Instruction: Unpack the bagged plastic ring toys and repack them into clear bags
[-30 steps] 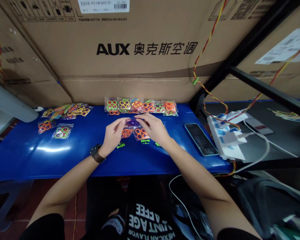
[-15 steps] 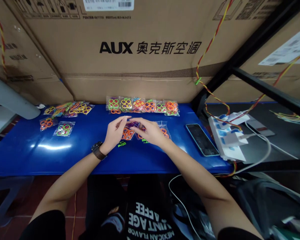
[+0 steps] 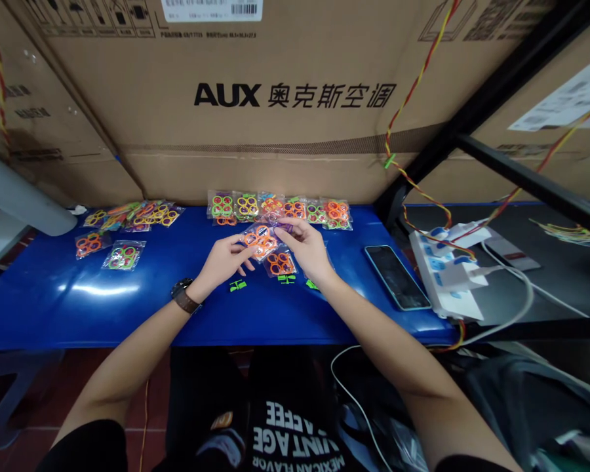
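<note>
My left hand (image 3: 226,260) pinches the lower left of a clear packet with orange rings (image 3: 259,241), raised above the blue surface. My right hand (image 3: 307,248) is closed at the packet's upper right, its fingertips on something purple (image 3: 286,227), partly hidden. Under my hands lies another orange-ring packet (image 3: 280,263). Small green pieces (image 3: 286,279) rest in front of it, one of them (image 3: 237,286) below my left hand. A row of ring packets (image 3: 247,206) runs along the back.
More packets (image 3: 155,213) are heaped at the left, with a green-ring packet (image 3: 123,255) nearer. A phone (image 3: 397,276) and a white power strip (image 3: 440,272) are at the right. A large cardboard box (image 3: 275,59) stands behind the blue table (image 3: 128,321).
My left hand has moved slightly left and down and now grips the orange-ring packet, which has been lifted. My right hand has shifted right. The packet below is more exposed.
</note>
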A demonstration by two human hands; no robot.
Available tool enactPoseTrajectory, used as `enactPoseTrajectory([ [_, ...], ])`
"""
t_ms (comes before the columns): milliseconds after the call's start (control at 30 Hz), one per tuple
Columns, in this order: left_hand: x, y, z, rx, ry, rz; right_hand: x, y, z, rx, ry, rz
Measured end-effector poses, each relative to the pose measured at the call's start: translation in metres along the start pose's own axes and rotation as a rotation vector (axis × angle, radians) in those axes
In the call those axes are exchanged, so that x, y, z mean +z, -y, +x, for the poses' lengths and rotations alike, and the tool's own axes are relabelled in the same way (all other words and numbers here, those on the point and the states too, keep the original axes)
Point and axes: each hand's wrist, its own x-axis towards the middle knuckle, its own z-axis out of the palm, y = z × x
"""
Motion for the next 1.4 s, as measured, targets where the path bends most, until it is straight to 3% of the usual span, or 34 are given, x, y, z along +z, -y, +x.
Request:
enactPoseTrajectory([
  [200, 0.002, 0.007, 0.003, 0.04, -0.025, -0.027, -0.003, -0.003, 0.001, 0.08, -0.026, -0.016],
  [633, -0.002, 0.011, 0.006, 0.019, -0.125, -0.068, -0.017, 0.001, 0.01, -0.031, 0.097, -0.114],
  [967, -0.004, 0.009, 0.006, -0.017, -0.147, -0.171, -0.017, -0.001, 0.01, 0.028, 0.102, -0.043],
  [1100, -0.005, 0.01, 0.006, 0.036, -0.153, -0.18, -0.02, 0.002, 0.01, 0.007, 0.113, -0.095],
  [1267, -0.007, 0.012, 0.007, 0.225, -0.257, -0.092, -0.026, 0.01, 0.009, -0.054, 0.221, -0.218],
  [1400, -0.007, 0.011, 0.008, 0.177, -0.257, -0.131, -0.028, 0.01, 0.01, -0.047, 0.21, -0.219],
])
